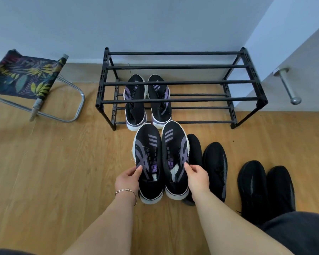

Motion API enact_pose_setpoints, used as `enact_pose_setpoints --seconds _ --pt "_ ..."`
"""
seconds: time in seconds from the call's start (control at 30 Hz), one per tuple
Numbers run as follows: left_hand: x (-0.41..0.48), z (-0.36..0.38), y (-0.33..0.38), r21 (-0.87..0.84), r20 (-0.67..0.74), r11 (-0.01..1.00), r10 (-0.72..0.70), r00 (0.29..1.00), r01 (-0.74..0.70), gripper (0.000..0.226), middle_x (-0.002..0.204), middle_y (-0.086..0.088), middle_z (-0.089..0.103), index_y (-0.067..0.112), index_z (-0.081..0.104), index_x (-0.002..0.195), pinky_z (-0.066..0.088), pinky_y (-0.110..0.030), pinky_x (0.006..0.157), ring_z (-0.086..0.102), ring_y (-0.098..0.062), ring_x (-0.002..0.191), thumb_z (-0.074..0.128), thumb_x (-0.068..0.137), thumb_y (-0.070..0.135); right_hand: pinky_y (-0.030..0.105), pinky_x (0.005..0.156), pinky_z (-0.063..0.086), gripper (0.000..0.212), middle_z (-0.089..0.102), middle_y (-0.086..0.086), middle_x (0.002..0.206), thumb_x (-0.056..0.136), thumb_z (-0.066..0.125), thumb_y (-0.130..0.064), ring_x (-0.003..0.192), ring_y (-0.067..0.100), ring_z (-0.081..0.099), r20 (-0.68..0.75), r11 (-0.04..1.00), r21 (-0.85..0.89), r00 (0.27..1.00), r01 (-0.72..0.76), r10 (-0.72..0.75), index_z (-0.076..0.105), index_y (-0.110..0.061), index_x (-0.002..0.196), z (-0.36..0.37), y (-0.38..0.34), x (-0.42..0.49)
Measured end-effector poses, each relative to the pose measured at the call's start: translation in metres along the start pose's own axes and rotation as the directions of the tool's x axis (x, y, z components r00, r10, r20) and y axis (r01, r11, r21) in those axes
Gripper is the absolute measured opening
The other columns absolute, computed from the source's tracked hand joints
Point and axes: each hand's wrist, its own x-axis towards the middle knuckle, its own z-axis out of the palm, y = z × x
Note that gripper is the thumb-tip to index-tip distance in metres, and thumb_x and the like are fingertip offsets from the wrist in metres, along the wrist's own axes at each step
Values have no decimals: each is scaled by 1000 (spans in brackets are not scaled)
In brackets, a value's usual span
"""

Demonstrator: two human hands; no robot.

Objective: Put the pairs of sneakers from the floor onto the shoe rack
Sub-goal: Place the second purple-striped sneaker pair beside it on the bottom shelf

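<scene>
Near centre, above the floor: a pair of black sneakers with purple stripes and white soles, toes pointing far, held side by side, one in each hand
Left hand (127, 178): clasped on the outer side of the left held sneaker (149, 162), thumb on its upper; a thin bracelet (126, 193) on the wrist
Right hand (196, 175): clasped on the outer side of the right held sneaker (175, 159), thumb on its upper
Shoe rack (180, 83): black, two tiers of bars, standing against the far wall; top tier bare
Pair on rack (147, 100): matching black-and-purple sneakers on the left of the lower tier, heels toward the near edge, just beyond the toes of the held pair
Black pair, middle (215, 168): on the wooden floor (53, 162) just right of the held pair; its left shoe partly hidden behind the right hand and held sneaker
Black pair, right (265, 188): on the floor further right, near a dark-clothed knee
Folding stool (28, 80): leaf-print fabric seat, metal frame, far left
Door stop (287, 85): metal, on the right wall
</scene>
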Motion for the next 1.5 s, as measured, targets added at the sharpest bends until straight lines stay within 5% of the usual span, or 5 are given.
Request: enact_pose_setpoints --seconds 0.3,0.73,0.87,1.27,1.5 --pt "-7 46 28 12 45 997 80 996 -80 32 108 1 75 17 74 118 50 -28 82 67 -14 91 69 91 33 43 96 52 34 72 2 105 96 62 -41 102 23 65 9 997 60 999 44 -44 71 -13 113 -50 -29 32" --pt "-29 144 90 -12 96 994 113 989 -112 38 113 1 75 20 73 121 52 -42 103 69 -23 106 71 88 40 47 95 58 31 76 10 106 95 67 -33 105 30 68 274 995 -48 959 82 -66 70 -7 111 -170 -109 106" --pt "-29 163 95 30 111 995 92 990 -95 40 114 -1 75 20 72 122 53 -43 101 70 -24 105 73 86 38 38 87 58 34 73 7 108 95 66 -39 103 27 67 233 991 -22 965 131 -122 68 -9 112 -181 -101 113" --pt "-4 181 117 156 139 979 106 985 -127 44 109 2 75 19 72 121 55 -44 98 71 -23 102 76 81 38 46 98 55 31 75 10 107 94 68 -35 103 29 69 147 988 145 986 57 -78 71 -7 108 -173 -94 120" --pt "49 220 151 149 177 963 199 964 -226 34 110 2 74 15 72 120 48 -36 104 68 -21 104 73 89 28 42 102 50 42 70 4 123 96 66 -33 116 23 63 68 977 171 988 127 -140 65 -9 130 -156 -107 167"
